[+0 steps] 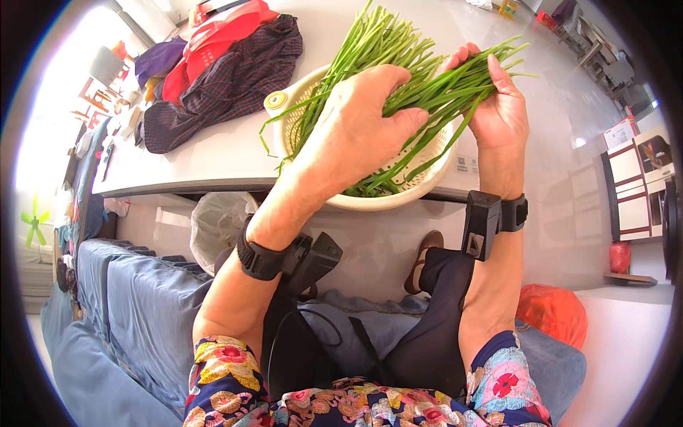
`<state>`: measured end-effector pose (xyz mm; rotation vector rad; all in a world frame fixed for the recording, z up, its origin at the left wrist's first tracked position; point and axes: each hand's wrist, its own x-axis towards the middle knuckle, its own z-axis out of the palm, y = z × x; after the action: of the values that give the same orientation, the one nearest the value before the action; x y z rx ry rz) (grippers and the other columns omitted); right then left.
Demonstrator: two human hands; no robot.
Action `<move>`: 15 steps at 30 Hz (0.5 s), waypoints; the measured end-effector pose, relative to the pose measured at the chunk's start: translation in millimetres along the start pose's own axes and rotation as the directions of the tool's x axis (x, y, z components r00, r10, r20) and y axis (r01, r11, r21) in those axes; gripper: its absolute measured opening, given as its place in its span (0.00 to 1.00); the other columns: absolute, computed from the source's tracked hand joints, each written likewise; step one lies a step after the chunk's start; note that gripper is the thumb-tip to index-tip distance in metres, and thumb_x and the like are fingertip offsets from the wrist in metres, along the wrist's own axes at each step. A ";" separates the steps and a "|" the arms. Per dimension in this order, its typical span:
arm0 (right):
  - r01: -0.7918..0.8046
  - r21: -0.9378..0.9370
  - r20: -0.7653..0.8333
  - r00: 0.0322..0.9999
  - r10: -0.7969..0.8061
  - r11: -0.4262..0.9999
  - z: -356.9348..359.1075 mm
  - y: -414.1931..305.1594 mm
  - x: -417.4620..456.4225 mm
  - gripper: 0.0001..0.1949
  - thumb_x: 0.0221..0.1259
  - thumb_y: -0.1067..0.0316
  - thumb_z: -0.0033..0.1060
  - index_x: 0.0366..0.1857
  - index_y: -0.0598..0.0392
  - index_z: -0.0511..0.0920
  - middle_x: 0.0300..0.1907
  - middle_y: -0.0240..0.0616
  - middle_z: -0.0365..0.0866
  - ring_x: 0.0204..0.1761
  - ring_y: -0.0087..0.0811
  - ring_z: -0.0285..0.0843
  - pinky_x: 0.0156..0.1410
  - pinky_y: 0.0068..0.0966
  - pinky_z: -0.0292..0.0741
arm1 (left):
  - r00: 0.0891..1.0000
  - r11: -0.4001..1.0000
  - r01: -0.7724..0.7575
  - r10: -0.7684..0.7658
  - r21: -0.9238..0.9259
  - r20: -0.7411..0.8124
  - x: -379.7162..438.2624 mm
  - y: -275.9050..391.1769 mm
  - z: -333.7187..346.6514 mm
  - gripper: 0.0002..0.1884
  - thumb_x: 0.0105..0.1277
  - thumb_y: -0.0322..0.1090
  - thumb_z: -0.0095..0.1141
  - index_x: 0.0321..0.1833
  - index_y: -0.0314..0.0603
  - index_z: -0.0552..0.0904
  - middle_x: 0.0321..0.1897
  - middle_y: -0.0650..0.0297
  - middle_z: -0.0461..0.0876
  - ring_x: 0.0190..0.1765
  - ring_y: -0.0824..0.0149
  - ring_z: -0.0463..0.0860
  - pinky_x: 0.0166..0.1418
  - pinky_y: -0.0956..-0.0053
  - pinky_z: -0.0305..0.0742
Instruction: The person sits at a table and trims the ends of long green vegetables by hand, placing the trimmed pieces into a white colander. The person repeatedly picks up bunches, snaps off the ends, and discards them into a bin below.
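A cream plastic colander [368, 203] stands at the near edge of the white table [224, 144]. Long green stalks, apparently garlic chives [373, 45], lie heaped across its far left part, with loose leaves at its bottom. Above the colander's right side, my right hand [496, 101] grips a bunch of the same stalks [443, 91] from beneath, thumb raised along it. My left hand [368, 117] reaches over the colander with its back up; its thumb and fingers are spread around the leaves at the bunch's left end, and whether they pinch any is hidden.
Dark checked cloth [240, 80] and a red bag [213, 42] lie on the table's left. Below the table edge stands a lined waste bin [219, 221]. A blue-covered sofa [149, 288] is at left, a red plastic bag [555, 315] at right. Both wrists wear strapped black devices.
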<state>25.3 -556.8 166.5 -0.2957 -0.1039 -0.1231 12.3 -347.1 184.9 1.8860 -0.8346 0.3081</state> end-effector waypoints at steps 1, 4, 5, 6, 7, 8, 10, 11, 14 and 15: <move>-0.001 -0.003 -0.001 1.000 0.001 1.000 -0.7 -1.2 -0.4 0.14 0.68 0.70 0.49 0.47 0.75 0.71 0.43 0.56 0.76 0.47 0.49 0.75 0.57 0.46 0.76 | 0.996 0.995 0.074 -0.071 -0.063 0.054 1.8 -0.2 0.9 0.18 0.56 0.35 0.62 0.43 0.26 0.79 0.29 0.50 0.81 0.35 0.56 0.82 0.42 0.67 0.75; -0.009 0.008 -0.023 1.000 0.009 1.000 -1.7 -0.1 0.4 0.17 0.68 0.69 0.50 0.50 0.76 0.68 0.46 0.57 0.75 0.50 0.50 0.74 0.59 0.48 0.74 | 0.990 0.955 0.122 -0.099 -0.270 0.098 1.0 -16.0 8.0 0.17 0.58 0.33 0.60 0.44 0.23 0.80 0.27 0.57 0.82 0.30 0.68 0.78 0.37 0.72 0.74; -0.041 0.031 -0.016 0.999 0.041 0.999 -1.8 0.5 1.2 0.17 0.68 0.69 0.50 0.51 0.77 0.66 0.48 0.57 0.74 0.50 0.50 0.74 0.60 0.49 0.73 | 0.991 0.923 0.119 -0.091 -0.367 0.093 0.4 -21.5 9.8 0.16 0.59 0.32 0.59 0.44 0.22 0.80 0.28 0.58 0.82 0.30 0.69 0.78 0.36 0.73 0.73; -0.069 0.051 -0.014 0.997 0.069 0.996 -2.7 -1.0 0.8 0.18 0.68 0.70 0.50 0.52 0.77 0.65 0.49 0.58 0.73 0.51 0.50 0.74 0.61 0.50 0.72 | 0.973 0.882 0.211 -0.149 -0.420 0.176 2.1 -21.8 8.7 0.16 0.61 0.31 0.58 0.47 0.22 0.79 0.33 0.56 0.83 0.34 0.69 0.80 0.40 0.74 0.75; -0.097 0.070 -0.010 0.995 0.098 0.993 -3.9 -2.2 0.5 0.19 0.67 0.71 0.49 0.53 0.77 0.64 0.50 0.58 0.73 0.52 0.50 0.73 0.62 0.51 0.72 | 0.944 0.833 0.304 -0.199 -0.463 0.261 4.5 -20.5 5.0 0.17 0.63 0.30 0.57 0.50 0.21 0.77 0.38 0.55 0.84 0.37 0.69 0.82 0.43 0.75 0.77; -0.109 0.069 -0.004 0.994 0.110 0.992 -6.5 -3.2 0.2 0.19 0.67 0.71 0.49 0.54 0.77 0.63 0.51 0.59 0.72 0.54 0.51 0.72 0.64 0.52 0.70 | 0.906 0.774 0.395 -0.241 -0.495 0.347 5.7 -21.0 3.1 0.17 0.66 0.29 0.56 0.53 0.20 0.76 0.42 0.53 0.84 0.41 0.69 0.83 0.47 0.76 0.79; -0.143 0.070 0.015 0.990 0.142 0.987 -7.5 -0.8 1.6 0.20 0.66 0.73 0.49 0.56 0.77 0.61 0.54 0.60 0.70 0.58 0.53 0.71 0.67 0.54 0.67 | 0.880 0.665 0.470 -0.303 -0.581 0.365 6.2 -25.0 2.0 0.16 0.66 0.27 0.55 0.53 0.21 0.77 0.40 0.53 0.85 0.37 0.69 0.83 0.42 0.77 0.79; -0.127 0.052 0.006 0.992 0.127 0.990 -7.7 0.5 2.1 0.20 0.66 0.73 0.49 0.56 0.77 0.61 0.55 0.61 0.70 0.59 0.54 0.69 0.69 0.55 0.65 | 0.865 0.604 0.501 -0.333 -0.619 0.376 6.3 -27.2 1.9 0.15 0.66 0.26 0.54 0.52 0.21 0.77 0.38 0.53 0.85 0.35 0.69 0.84 0.40 0.78 0.80; -0.096 0.005 0.001 0.995 0.096 0.995 -5.9 6.1 0.9 0.21 0.63 0.78 0.48 0.58 0.77 0.60 0.60 0.61 0.67 0.66 0.54 0.64 0.75 0.57 0.58 | 0.863 0.531 0.503 -0.355 -0.682 0.360 3.6 -39.2 4.5 0.13 0.66 0.25 0.53 0.49 0.22 0.79 0.37 0.52 0.85 0.32 0.67 0.84 0.38 0.75 0.82; -0.101 -0.005 0.012 0.995 0.101 0.995 -6.7 6.4 1.5 0.21 0.63 0.79 0.47 0.59 0.77 0.60 0.60 0.60 0.67 0.66 0.53 0.65 0.75 0.56 0.58 | 0.862 0.509 0.503 -0.354 -0.699 0.362 3.7 -41.7 4.8 0.12 0.65 0.25 0.53 0.48 0.22 0.79 0.37 0.52 0.85 0.32 0.66 0.84 0.37 0.74 0.82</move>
<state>28.2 -552.9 158.5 -0.3061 -0.1010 -0.0209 42.2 -342.3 155.6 1.2044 -0.4412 -0.4997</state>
